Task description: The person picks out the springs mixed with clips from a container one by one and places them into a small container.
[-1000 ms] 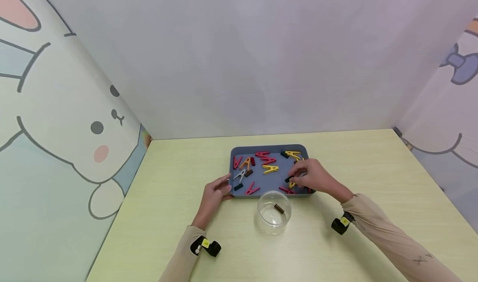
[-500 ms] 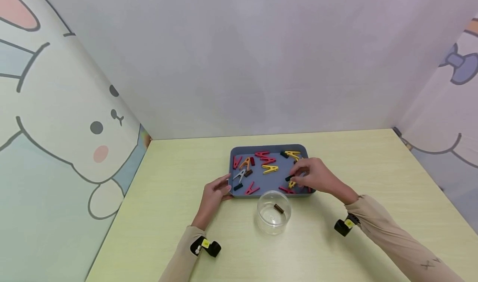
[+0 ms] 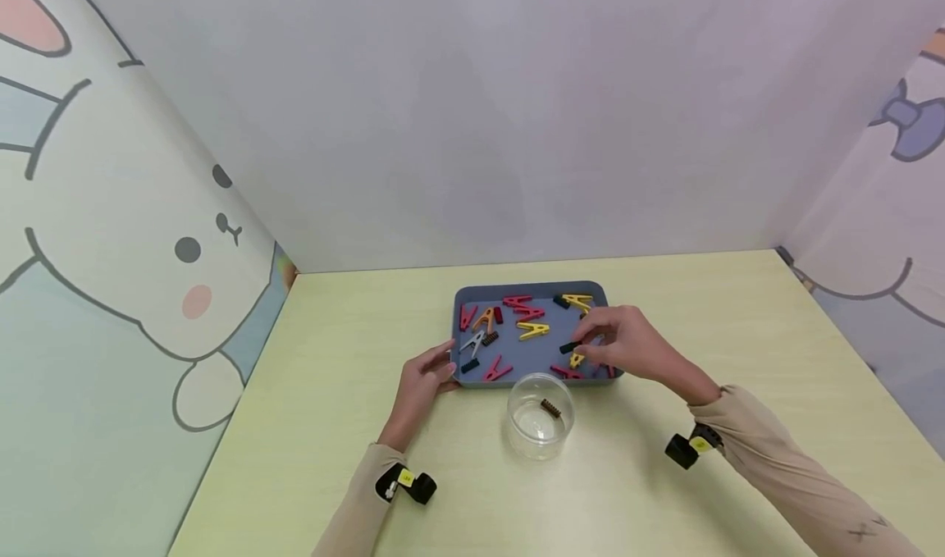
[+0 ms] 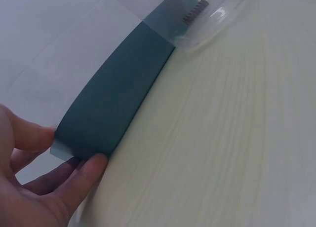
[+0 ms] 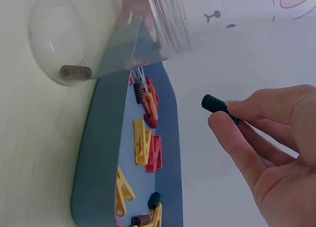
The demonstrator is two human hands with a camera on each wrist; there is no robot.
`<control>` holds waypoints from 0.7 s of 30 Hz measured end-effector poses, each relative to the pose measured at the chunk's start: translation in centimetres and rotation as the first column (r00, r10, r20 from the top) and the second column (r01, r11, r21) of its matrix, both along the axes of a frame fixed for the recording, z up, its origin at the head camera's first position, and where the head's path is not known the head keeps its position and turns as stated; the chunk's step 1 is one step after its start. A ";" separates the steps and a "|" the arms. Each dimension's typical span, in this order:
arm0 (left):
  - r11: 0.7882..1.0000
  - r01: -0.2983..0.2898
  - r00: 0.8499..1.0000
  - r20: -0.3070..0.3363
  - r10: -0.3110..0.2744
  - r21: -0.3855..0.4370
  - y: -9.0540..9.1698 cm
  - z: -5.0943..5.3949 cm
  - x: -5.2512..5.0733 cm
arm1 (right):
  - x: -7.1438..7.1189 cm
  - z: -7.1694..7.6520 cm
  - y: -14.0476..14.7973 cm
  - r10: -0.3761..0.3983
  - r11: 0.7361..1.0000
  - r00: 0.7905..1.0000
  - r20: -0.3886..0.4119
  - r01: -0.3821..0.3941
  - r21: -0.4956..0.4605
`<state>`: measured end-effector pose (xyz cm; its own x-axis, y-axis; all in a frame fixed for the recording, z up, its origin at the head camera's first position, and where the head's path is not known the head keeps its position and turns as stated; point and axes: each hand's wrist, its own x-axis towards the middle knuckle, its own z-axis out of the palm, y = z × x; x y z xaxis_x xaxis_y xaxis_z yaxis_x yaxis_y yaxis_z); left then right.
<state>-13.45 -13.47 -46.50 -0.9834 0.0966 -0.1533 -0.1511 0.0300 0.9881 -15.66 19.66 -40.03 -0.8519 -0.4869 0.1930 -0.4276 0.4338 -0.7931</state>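
Note:
My right hand (image 3: 627, 345) is raised over the right side of the grey-blue tray (image 3: 524, 360). Its thumb and index finger pinch a small dark green ribbed cylinder (image 5: 213, 103), whose free end sticks out to the left. At the tray's front left corner, my left hand (image 3: 419, 386) grips the wall, with the thumb (image 4: 91, 170) on the outside. Inside the tray lie yellow clips (image 3: 533, 330), red clips (image 3: 498, 369), an orange clip (image 3: 485, 320), a grey clip (image 3: 474, 344) and other small ribbed cylinders (image 3: 469, 366).
A clear round jar (image 3: 537, 438) stands just in front of the tray, with one brown ribbed cylinder (image 3: 550, 408) at its bottom. The pale wooden table (image 3: 354, 335) is bordered by a plain wall behind and printed walls at both sides.
My right hand has lifted slightly from the tray with the dark green cylinder, and its wrist has shifted right. My left hand stays on the corner; the view has tilted slightly.

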 end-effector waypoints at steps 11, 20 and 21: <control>1.000 0.006 1.000 -0.001 -0.006 0.003 0.0 0.0 0.0 | 0.6 0.0 -0.2 -0.001 0.998 0.999 0.043 0.004 -0.066; 1.000 -0.001 1.000 0.009 0.001 0.011 0.0 -0.1 -0.1 | 1.0 0.8 -0.4 0.025 0.992 0.998 0.058 -0.018 -0.125; 1.000 0.002 1.000 0.010 -0.002 0.011 0.0 -0.1 -0.1 | 1.1 0.9 -0.5 0.028 0.991 0.998 0.060 -0.021 -0.129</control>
